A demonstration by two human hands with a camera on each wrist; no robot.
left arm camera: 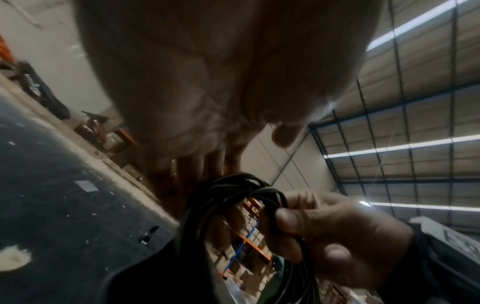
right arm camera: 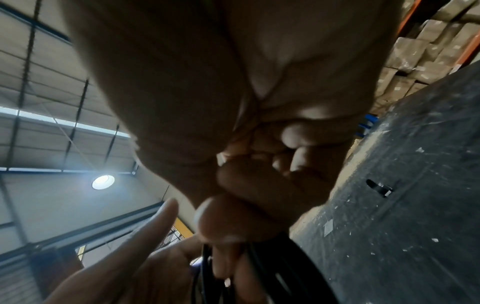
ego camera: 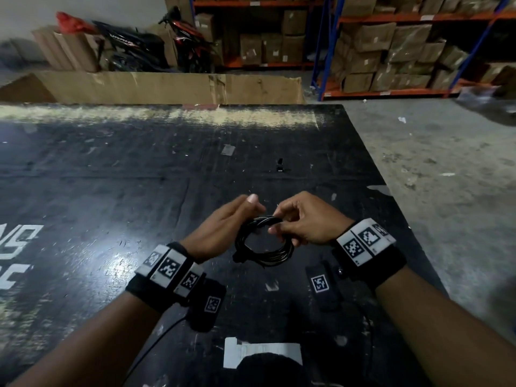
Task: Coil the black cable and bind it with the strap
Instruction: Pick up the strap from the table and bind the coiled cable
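The black cable [ego camera: 266, 255] is wound into a small coil held above the black table [ego camera: 111, 177]. My right hand [ego camera: 279, 220] pinches the top of the coil between thumb and fingers; the left wrist view shows that grip [left arm camera: 285, 214] on the cable [left arm camera: 221, 195]. My left hand [ego camera: 245, 216] lies against the coil's left side with straight fingers and raised thumb. In the right wrist view the left hand [right arm camera: 145, 267] shows its flat palm beside the cable [right arm camera: 291, 267]. The small black strap [ego camera: 280, 165] lies on the table beyond the hands, untouched [left arm camera: 148, 234] [right arm camera: 379, 188].
A cardboard wall [ego camera: 167, 85] stands along the table's far edge. Behind it are a parked motorbike [ego camera: 181, 43] and shelves of boxes [ego camera: 391, 46]. The table's right edge drops to a concrete floor [ego camera: 446, 163]. A white label [ego camera: 259, 353] lies near me.
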